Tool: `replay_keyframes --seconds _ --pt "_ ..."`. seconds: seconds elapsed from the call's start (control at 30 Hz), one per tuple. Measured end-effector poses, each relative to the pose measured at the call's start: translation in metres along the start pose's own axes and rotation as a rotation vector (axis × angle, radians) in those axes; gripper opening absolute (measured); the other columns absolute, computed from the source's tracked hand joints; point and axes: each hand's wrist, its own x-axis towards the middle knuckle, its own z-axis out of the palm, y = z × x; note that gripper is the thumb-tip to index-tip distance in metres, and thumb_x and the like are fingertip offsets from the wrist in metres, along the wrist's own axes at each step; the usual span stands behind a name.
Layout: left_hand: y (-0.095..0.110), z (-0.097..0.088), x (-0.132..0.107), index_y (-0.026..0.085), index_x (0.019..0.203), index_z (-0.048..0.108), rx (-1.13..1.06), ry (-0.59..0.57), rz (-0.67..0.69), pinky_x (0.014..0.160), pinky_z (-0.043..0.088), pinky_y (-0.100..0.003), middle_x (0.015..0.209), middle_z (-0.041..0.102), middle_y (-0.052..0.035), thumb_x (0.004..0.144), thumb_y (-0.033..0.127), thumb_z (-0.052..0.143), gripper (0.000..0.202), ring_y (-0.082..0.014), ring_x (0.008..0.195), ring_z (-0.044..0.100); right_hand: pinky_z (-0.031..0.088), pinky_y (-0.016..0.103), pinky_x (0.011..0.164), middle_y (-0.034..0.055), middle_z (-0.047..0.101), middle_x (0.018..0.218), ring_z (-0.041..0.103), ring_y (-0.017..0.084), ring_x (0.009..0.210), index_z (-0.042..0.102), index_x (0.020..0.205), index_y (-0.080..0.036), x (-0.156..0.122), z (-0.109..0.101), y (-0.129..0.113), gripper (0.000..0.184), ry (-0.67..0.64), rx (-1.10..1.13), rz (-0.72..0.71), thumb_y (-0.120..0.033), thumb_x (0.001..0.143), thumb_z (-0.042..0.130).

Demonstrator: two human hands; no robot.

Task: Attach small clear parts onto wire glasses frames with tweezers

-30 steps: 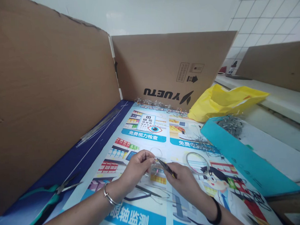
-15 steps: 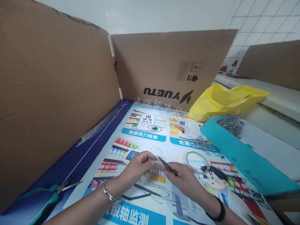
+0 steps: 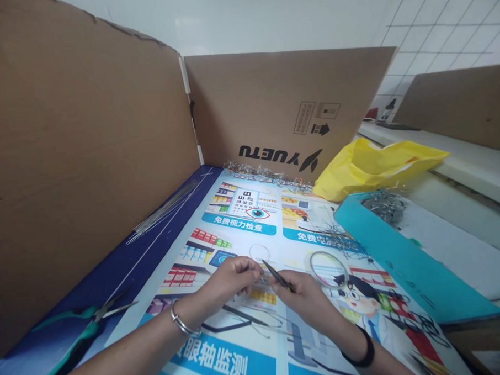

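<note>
My left hand (image 3: pixel 241 274) is closed in a pinch on a thin wire (image 3: pixel 258 244), part of which bends in a loop above the fingertips. Fingers of my right hand (image 3: pixel 298 290) wrap round small dark pointed pliers (image 3: pixel 280 275), whose tip reaches up and left, close to the left fingertips. Whether the jaws touch the wire is too small to tell. Both hands are over a printed poster (image 3: pixel 264 369). Just right of the right hand lies a coil of wire (image 3: pixel 328 269). Long loose wires (image 3: pixel 272 326) lie under the hands.
Green-handled pliers (image 3: pixel 88 321) lie at left, jaws apart. Straight wires (image 3: pixel 162 213) lie along the left cardboard wall (image 3: pixel 86 134). Bent wire pieces (image 3: pixel 270 173) line the back cardboard (image 3: pixel 271 98). At right are a yellow bag (image 3: pixel 373 168) and a blue tray (image 3: pixel 411 263) holding a wire heap (image 3: pixel 385 208).
My left fingers have shifted down slightly at the pliers' tip, and the wire loop has moved a little. My right hand stays almost still, with the same hold on the pliers.
</note>
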Motion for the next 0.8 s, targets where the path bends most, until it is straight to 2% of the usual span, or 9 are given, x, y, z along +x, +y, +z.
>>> replay_keyframes --seconds 0.2,0.4,0.57,0.8 --pt "-0.001 0.0 0.001 0.015 0.071 0.059 0.023 -0.015 -0.022 0.045 0.027 -0.021 0.047 0.044 0.0063 0.074 0.034 0.057 0.019 -0.0067 0.042 0.036 0.024 0.022 0.05 -0.0044 0.035 0.056 0.033 0.01 0.054 0.047 0.06 -0.018 0.0 0.0 -0.002 0.028 0.0 0.015 0.015 -0.035 0.082 0.046" --pt "-0.002 -0.001 0.001 0.014 0.072 0.057 -0.094 0.0 0.031 0.046 0.027 -0.021 0.054 0.049 0.0044 0.076 0.038 0.059 0.024 -0.0058 0.044 0.039 0.027 0.022 0.051 -0.0039 0.038 0.057 0.036 0.011 0.056 0.056 0.066 -0.017 0.0 -0.001 0.001 0.023 0.021 0.053 0.05 -0.034 0.08 0.048" --pt "-0.002 0.002 0.0 0.014 0.079 0.056 -0.179 0.004 0.011 0.047 0.029 -0.02 0.066 0.058 0.0014 0.075 0.036 0.062 0.023 -0.0058 0.047 0.046 0.03 0.023 0.054 -0.0031 0.042 0.06 0.038 0.011 0.058 0.059 0.072 -0.016 0.0 0.002 -0.002 0.019 0.026 0.198 0.094 -0.032 0.078 0.051" --pt "-0.006 0.009 0.0 0.015 0.081 0.054 -0.255 0.189 0.014 0.049 0.034 -0.02 0.075 0.06 0.0 0.074 0.034 0.062 0.022 -0.0064 0.052 0.048 0.03 0.022 0.054 -0.0031 0.043 0.061 0.037 0.011 0.059 0.059 0.071 -0.015 -0.005 0.006 -0.014 0.02 -0.021 0.356 0.133 -0.035 0.076 0.055"
